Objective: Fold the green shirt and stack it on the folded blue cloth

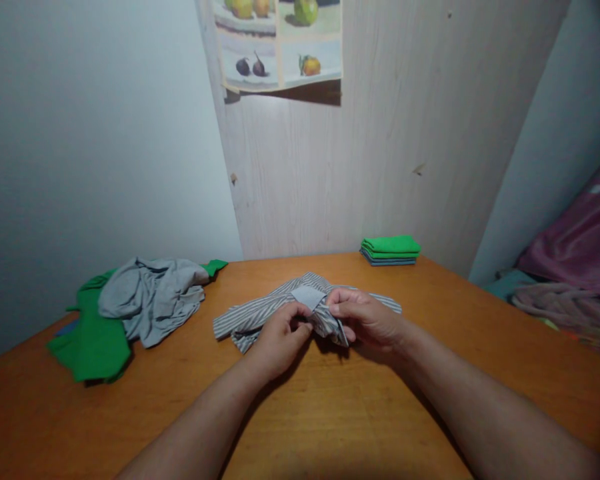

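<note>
A grey-and-white striped shirt [265, 305] lies bunched on the table in front of me, its sleeves spread to both sides. Part of it, with a plain light-grey patch that looks like a collar, is lifted between my hands. My left hand [286, 337] pinches the cloth at the near edge, thumb against fingers. On the other side of the patch, my right hand [363, 317] grips the cloth between thumb and fingers. Both hands hide some of the fabric they hold.
Crumpled grey cloth [153, 297] rests over a green garment [97, 343] on the left of the wooden table [330, 420]. A folded green and blue-grey stack [391, 248] sits at the back right. Behind stands a wall with a fruit poster [280, 43]. Purple fabric [570, 233] lies far right.
</note>
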The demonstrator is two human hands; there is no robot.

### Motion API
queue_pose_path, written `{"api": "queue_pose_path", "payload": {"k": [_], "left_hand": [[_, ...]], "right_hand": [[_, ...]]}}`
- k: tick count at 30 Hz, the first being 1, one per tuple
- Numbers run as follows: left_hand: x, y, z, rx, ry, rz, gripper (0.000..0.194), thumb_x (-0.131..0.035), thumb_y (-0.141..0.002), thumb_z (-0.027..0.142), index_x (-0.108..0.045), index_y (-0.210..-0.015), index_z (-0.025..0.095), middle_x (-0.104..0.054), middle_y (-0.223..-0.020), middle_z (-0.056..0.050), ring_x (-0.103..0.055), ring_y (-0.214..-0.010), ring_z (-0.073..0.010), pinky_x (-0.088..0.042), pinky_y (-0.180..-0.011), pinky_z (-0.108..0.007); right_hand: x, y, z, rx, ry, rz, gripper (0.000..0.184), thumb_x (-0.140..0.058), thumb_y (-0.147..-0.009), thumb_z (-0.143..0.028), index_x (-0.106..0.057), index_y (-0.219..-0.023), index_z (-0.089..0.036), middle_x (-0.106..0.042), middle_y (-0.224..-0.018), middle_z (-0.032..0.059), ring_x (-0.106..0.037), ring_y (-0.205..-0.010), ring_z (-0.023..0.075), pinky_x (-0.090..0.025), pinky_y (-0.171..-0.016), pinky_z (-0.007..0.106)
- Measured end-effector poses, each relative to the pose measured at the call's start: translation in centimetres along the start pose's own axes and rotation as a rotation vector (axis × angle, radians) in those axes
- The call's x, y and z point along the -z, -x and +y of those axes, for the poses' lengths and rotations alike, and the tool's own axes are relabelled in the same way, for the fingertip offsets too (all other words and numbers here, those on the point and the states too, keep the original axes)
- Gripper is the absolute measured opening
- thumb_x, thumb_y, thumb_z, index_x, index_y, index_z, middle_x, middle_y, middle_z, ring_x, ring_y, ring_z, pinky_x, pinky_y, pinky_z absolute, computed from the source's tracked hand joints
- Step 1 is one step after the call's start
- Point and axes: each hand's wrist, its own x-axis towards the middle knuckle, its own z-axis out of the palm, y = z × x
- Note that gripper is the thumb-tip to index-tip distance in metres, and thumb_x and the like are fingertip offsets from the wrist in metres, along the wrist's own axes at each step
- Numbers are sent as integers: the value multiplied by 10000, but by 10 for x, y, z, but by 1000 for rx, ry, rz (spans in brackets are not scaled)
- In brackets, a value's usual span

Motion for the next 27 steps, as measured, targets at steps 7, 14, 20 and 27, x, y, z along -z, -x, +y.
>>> {"api": "queue_pose_path", "payload": {"k": [7, 14, 20, 27], "left_hand": [[13, 8, 33, 130, 325, -75, 114, -626, -803, 267, -546, -861, 209, -520, -658, 39, -452, -583, -106, -329, -564, -227], [13, 9, 42, 229, 345, -115, 176, -673, -733, 273, -579, -849, 181, -497, -619, 56, -400, -534, -81, -282, -531, -215], [0, 4, 16, 239, 350, 43, 236, -713, -751, 337, -540, -801, 185, -495, -601, 62, -429, -525, -85, -262, -517, -213], [2, 4, 19, 198, 299, 104, 262, -767, -735, 329, -563, -776, 170, -501, -638, 50, -427, -585, -88, -295, -553, -220]], "right_hand": [[11, -3, -8, 102, -79, 213, 235, -741, -768, -364, -574, -786, -200, -503, -624, -45, -383, -488, 89, -308, -463, 222], [11, -13, 9, 182, 417, 410, 244, -645, -844, -437, -584, -813, -202, -507, -612, -54, -444, -526, 113, -318, -488, 232], [11, -12, 11, 460, 988, 646, 222, -652, -856, -357, -665, -1006, -194, -635, -962, 41, -563, -703, 152, -433, -665, 296], [-15, -2, 4, 546, 961, 367, 106, -601, -902, -257, -642, -821, -202, -621, -757, -1, -574, -709, 146, -424, -654, 264]]}}
